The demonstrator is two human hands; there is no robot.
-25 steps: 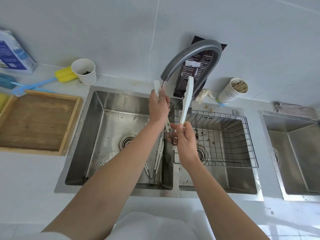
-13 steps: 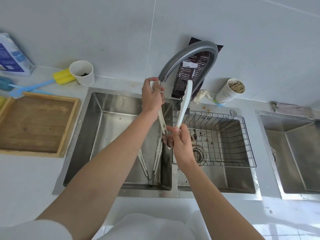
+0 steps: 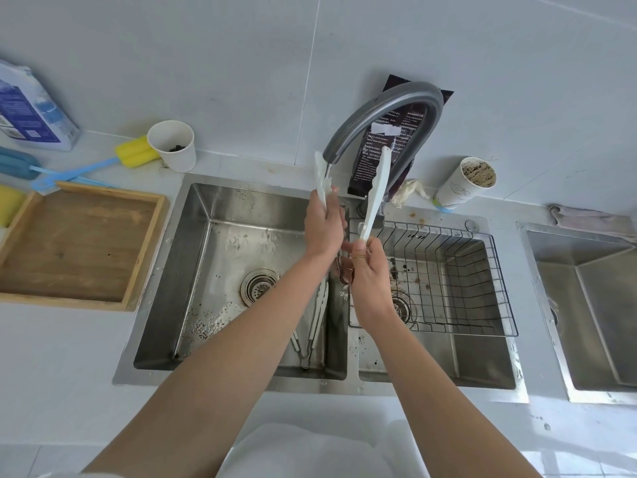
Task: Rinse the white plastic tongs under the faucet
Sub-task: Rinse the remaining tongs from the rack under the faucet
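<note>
Spreading into a narrow V above the divider of the double sink, the white plastic tongs are held up at the grey arched faucet. One arm of the tongs is gripped by the left hand, and its tip is set right at the spout outlet. The other arm is pinched near its base by the right hand and rises in front of a dark printed packet that is leaned on the wall. The joint of the tongs is hidden behind the two hands, and a brownish part just below them cannot be made out. A second pair of tongs is lain in the left basin, partly covered by the left forearm, near the round drain strainer. A wire basket is seated in the right basin. A third basin is cut off by the right edge, with a folded cloth behind it. Two paper cups are counted on the counter: one by a yellow sponge brush, one beside a crumpled tissue. A wooden tray is placed left of the sink, below a blue and white box that is cropped by the frame.
</note>
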